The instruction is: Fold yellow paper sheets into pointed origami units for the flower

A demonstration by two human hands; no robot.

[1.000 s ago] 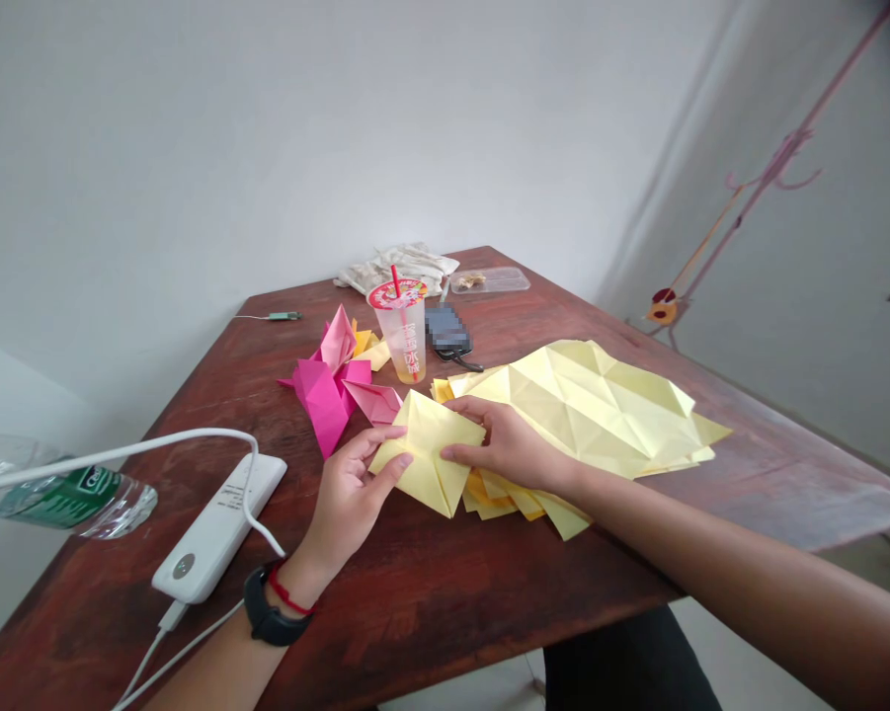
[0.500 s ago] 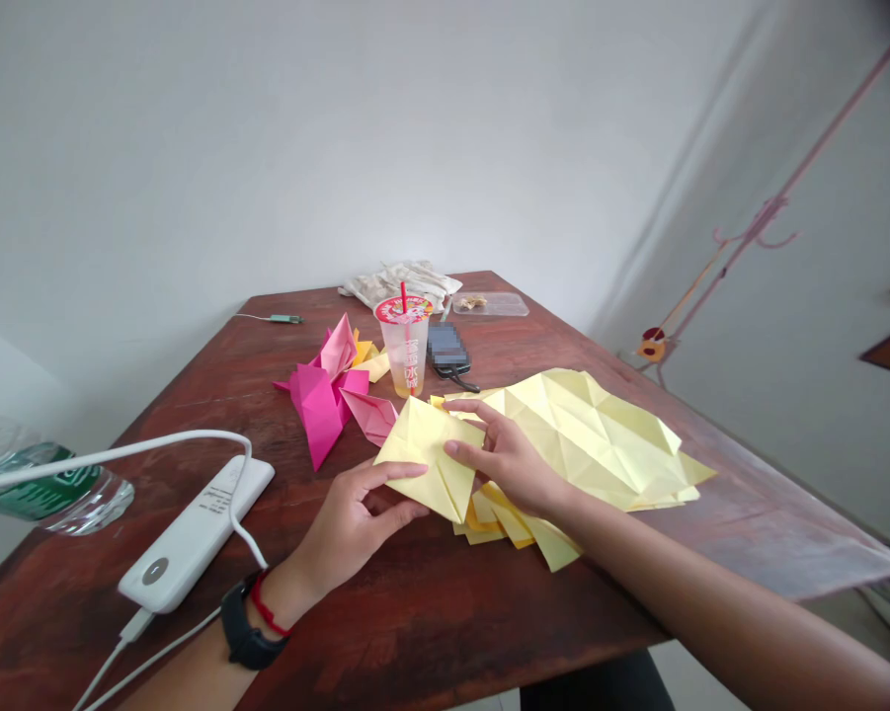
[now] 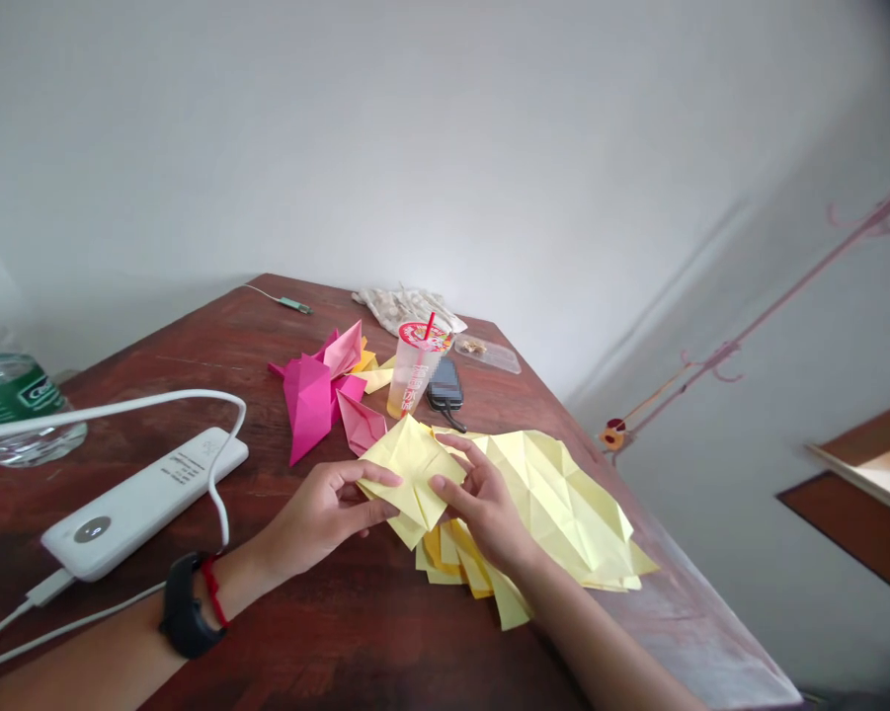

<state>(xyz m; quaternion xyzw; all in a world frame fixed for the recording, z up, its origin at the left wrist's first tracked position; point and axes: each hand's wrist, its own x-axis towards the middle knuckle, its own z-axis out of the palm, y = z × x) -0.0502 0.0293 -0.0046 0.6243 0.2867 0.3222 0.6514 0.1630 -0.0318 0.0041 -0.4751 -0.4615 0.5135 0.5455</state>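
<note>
Both hands on the folded pale-yellow paper square [image 3: 413, 472].
Left hand [image 3: 318, 513] pinches its near-left edge, right hand [image 3: 481, 504] grips its right corner; it sits above the stacked yellow sheets [image 3: 563, 504] on the dark red wooden table [image 3: 214, 346].

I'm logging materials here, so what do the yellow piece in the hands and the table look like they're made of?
Yellow piece: thin matte paper, judging by its sharp creases. Table: probably dark reddish wood or veneer, with visible grain and a slight sheen.
</note>
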